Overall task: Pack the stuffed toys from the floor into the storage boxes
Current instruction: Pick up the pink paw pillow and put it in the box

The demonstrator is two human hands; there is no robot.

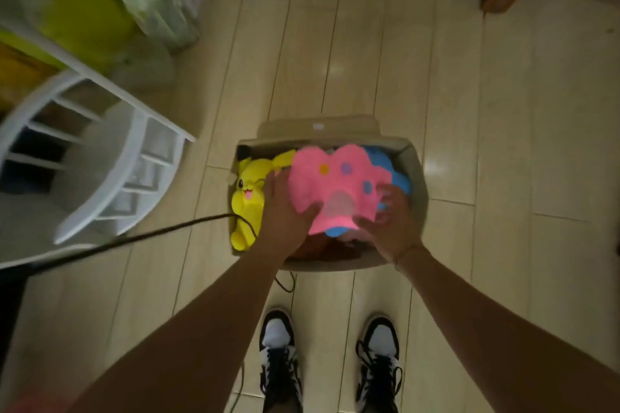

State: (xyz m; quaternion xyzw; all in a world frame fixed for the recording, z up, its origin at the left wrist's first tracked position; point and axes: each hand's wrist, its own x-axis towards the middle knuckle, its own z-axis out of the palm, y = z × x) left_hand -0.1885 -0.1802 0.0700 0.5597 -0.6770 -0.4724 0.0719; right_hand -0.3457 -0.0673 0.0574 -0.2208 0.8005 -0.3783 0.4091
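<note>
Pale plank floor. A beige box is set at centre; a white rack at 9 o'clock; two shoes at 6 o'clock; a black cable is laid leftward.
</note>
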